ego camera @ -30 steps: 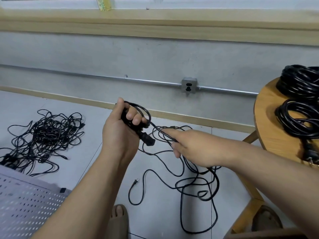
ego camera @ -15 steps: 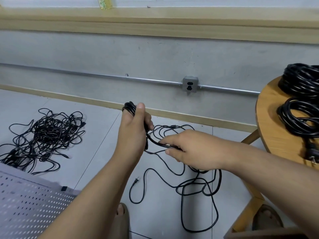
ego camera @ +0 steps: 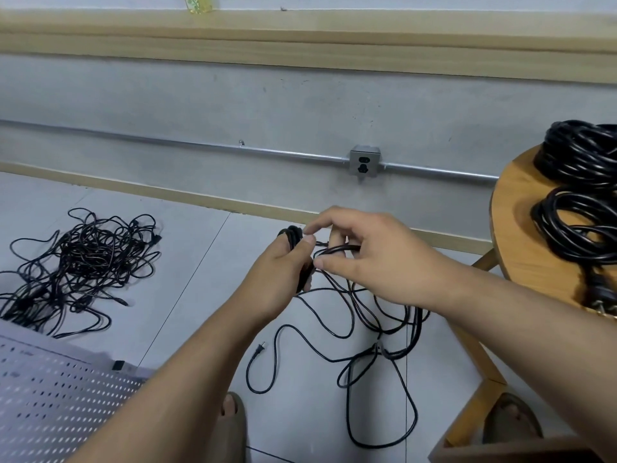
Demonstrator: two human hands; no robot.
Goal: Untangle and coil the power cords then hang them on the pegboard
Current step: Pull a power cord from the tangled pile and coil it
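Observation:
My left hand [ego camera: 283, 272] grips a small bundle of coiled black power cord [ego camera: 293, 236], whose loops stick out above the thumb. My right hand [ego camera: 370, 259] is right beside it, pinching a strand of the same cord [ego camera: 344, 249] and laying it across the bundle. The loose remainder of the cord [ego camera: 374, 332] trails down in loops on the grey floor below my hands, with its plug [ego camera: 258, 349] lying free. A white perforated pegboard [ego camera: 56, 396] lies flat at the lower left.
A tangled pile of black cords [ego camera: 83, 262] lies on the floor at the left. A round wooden table [ego camera: 514, 235] at the right carries two coiled cords [ego camera: 581, 225]. A wall outlet [ego camera: 364, 161] sits on a metal conduit. My sandalled feet [ego camera: 233, 426] stand below.
My right hand has risen from lower on the cord up to the bundle, carrying a fresh loop to my left hand. The left hand has turned, hiding the connector it showed earlier.

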